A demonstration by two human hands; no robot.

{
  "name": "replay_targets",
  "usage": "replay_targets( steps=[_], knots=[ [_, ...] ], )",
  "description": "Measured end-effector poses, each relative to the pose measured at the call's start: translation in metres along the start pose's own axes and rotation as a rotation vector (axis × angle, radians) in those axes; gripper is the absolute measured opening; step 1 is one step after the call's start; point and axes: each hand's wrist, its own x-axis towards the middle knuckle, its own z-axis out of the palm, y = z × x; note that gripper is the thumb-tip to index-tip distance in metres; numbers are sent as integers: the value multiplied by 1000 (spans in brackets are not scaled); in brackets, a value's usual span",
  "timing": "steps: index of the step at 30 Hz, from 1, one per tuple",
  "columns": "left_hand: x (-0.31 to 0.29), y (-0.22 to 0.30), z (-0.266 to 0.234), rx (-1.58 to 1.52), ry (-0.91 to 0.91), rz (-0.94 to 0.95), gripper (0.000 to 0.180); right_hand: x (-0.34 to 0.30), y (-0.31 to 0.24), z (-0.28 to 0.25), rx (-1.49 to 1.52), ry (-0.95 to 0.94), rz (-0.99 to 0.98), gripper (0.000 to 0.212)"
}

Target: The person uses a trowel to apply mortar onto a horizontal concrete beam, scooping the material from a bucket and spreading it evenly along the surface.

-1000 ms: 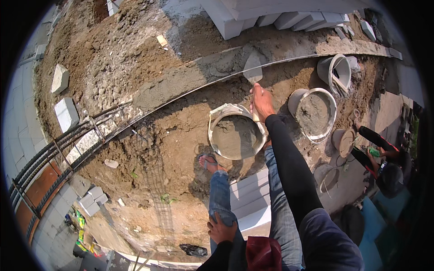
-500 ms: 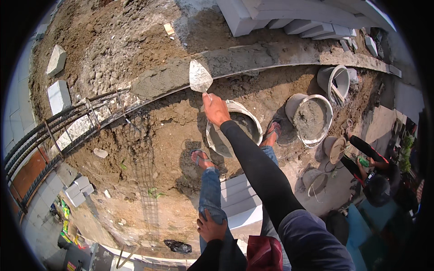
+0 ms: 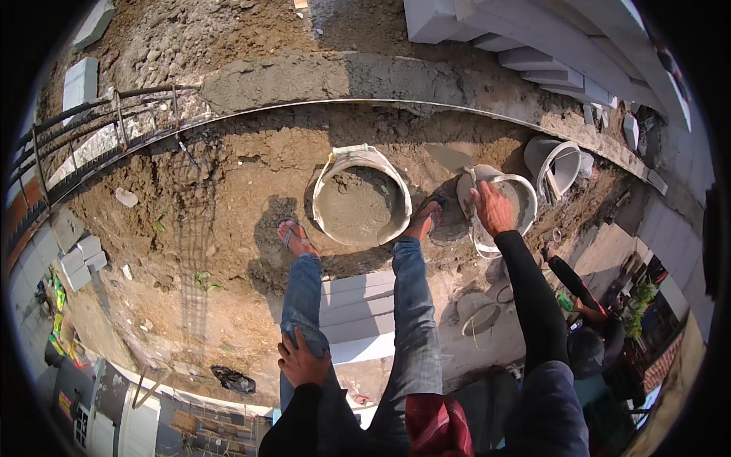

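My right hand (image 3: pixel 495 209) is closed around the handle of a trowel (image 3: pixel 451 158), its dull blade pointing up and left. The hand is over a mortar bucket (image 3: pixel 531 217) to my right and hides part of it. Between my feet stands another bucket (image 3: pixel 318 202), with wet grey mortar (image 3: pixel 359 204) inside. My left hand (image 3: pixel 304 358) rests on my left knee, fingers spread over the jeans and holding nothing.
Beyond the buckets runs a curved strip of mortar (image 3: pixel 278 82), with steel rebar (image 3: pixel 76 145) at its left end. Pale blocks (image 3: pixel 537 61) are stacked at far right. Another bucket (image 3: pixel 544 156) lies tilted. A co-worker (image 3: pixel 586 343) is at the right, near a smaller bucket (image 3: pixel 478 311).
My right hand has moved with the trowel from the mortar strip, across to the right-hand bucket. The view has shifted, uncovering the bucket between my feet. My left hand stays on the knee.
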Motion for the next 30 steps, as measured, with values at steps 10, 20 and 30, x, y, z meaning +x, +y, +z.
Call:
replay_targets(
  steps=[10,20,30],
  knots=[
    [-12,53,14,8,2,-71,101,162,-54,-29,-344,184,-400,23],
    [-15,59,18,7,-14,-75,102,90,112,-62,-248,132,-126,25],
    [-10,43,3,59,20,-24,104,-90,-50,-73,298,83,171,26]
  ],
)
